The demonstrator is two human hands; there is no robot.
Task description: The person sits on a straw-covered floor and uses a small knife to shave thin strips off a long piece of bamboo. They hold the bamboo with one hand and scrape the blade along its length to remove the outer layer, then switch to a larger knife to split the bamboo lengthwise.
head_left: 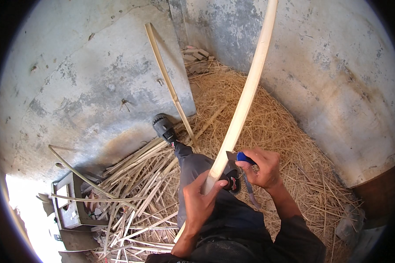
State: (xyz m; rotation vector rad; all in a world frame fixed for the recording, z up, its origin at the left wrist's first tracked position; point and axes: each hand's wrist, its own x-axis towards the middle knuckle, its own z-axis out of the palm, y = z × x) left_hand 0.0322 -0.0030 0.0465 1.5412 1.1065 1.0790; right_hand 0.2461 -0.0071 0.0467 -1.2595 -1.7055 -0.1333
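A long pale bamboo strip [242,115] slants up from my lap and runs out past the top edge of the view. My left hand [198,198] is closed around its lower part, thumb on one side and fingers on the other. In my right hand [265,168] is a small knife [246,158] with a blue handle, held between thumb and curled fingers. Its short dark blade touches or nearly touches the right edge of the strip, just above my left hand. The strip's lower end is partly hidden behind my left hand and arm.
Another strip [164,72] leans on the left wall [83,79]. Split strips [140,175] lie heaped at the left, beside a broken box-like frame [70,206]. Shavings [289,144] cover the floor; brick pieces [196,55] sit in the far corner. My shoe [163,127] rests near the wall.
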